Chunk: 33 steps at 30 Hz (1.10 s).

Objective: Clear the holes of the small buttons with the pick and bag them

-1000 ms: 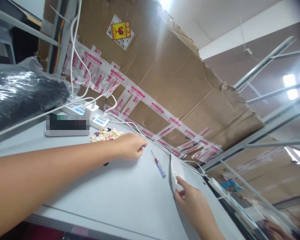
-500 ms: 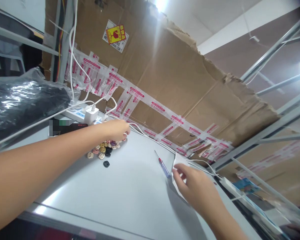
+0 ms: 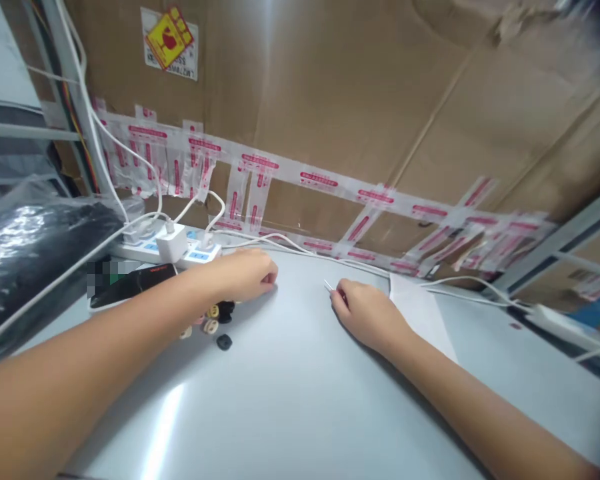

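My left hand is closed with curled fingers over the far part of the table, by a pile of small button-like pieces; whatever its fingers hold is hidden. These pieces are cream, yellow, pink and black, and my forearm covers many of them. One black piece lies apart at the near side. Farther right, my right hand is wrapped round a small screwdriver. Only the thin metal shaft shows, pointing up and left; the handle is inside the fingers. White paper lies just beyond that hand.
A white power strip with a plugged-in charger stands at the back left, near a black phone-like device. Cables run along the taped cardboard wall. A black plastic-wrapped bundle sits far left.
My right hand has moved left from the paper's edge and closed round the screwdriver, which lay on the table. The view has turned and levelled. My left hand stays closed near the pieces.
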Motion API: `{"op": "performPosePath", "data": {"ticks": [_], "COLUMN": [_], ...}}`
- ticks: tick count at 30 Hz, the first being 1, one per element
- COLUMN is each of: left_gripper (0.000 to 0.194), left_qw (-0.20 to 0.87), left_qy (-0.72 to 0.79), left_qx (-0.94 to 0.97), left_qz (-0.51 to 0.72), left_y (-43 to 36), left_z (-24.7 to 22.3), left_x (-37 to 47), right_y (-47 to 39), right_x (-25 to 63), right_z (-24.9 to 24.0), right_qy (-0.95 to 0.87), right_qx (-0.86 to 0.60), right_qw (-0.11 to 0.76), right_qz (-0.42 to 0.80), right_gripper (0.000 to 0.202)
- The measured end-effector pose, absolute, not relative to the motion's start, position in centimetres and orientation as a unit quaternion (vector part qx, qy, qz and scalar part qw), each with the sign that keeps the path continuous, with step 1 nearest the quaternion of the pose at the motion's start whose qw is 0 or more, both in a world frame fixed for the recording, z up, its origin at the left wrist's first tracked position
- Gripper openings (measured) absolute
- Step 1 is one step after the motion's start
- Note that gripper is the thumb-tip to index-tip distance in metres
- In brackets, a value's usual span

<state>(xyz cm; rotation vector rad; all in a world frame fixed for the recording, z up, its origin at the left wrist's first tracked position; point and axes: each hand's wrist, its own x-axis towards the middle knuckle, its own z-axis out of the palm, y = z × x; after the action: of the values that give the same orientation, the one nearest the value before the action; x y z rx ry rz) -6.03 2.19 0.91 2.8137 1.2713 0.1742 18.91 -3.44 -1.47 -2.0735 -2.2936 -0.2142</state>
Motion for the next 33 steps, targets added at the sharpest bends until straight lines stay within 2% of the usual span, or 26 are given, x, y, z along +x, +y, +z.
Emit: {"op": "performPosePath", "data": {"ticks": [6,9,11,15,20,27,33], "left_gripper": [0.021,0.019,0.017,0.019,0.027,0.026,0.027], "left_qw": [0.081,0.094,0.165,0.401,0.550,0.586,0.578], "left_qy": [0.473,0.466,0.449,0.421,0.406,0.399,0.413], "left_qx": [0.877,0.874,0.860,0.740,0.621,0.586,0.593], "left_qz": [0.035,0.095,0.179,0.338,0.382,0.394,0.380], "left_y": [0.8,0.7,0.8,1.0,0.7,0.3,0.1], "left_z": [1.3,1.2,1.2,1.0,0.2,-0.1,0.0], "left_x": [-4.8,-4.2,-3.7,-3.0,-2.2,-1.4,-1.2], "right_y": [-3.0,-3.0,-3.2,-3.9,-4.6,-3.9,-4.0], "right_x": [18.4,18.9,19.1,19.1,19.1,19.8,19.7], "right_z": [-1.9,-2.1,-2.2,-1.9,-1.4,-2.0,-2.0], "right_qy": [-0.749,-0.744,-0.754,-0.798,-0.809,-0.809,-0.809], "right_qx": [-0.651,-0.652,-0.633,-0.552,-0.514,-0.506,-0.495], "right_qw": [0.117,0.150,0.173,0.227,0.269,0.291,0.298], "right_qz": [-0.020,0.002,0.026,0.083,0.095,0.074,0.111], "right_gripper": [0.029,0.029,0.028,0.030,0.031,0.027,0.030]}}
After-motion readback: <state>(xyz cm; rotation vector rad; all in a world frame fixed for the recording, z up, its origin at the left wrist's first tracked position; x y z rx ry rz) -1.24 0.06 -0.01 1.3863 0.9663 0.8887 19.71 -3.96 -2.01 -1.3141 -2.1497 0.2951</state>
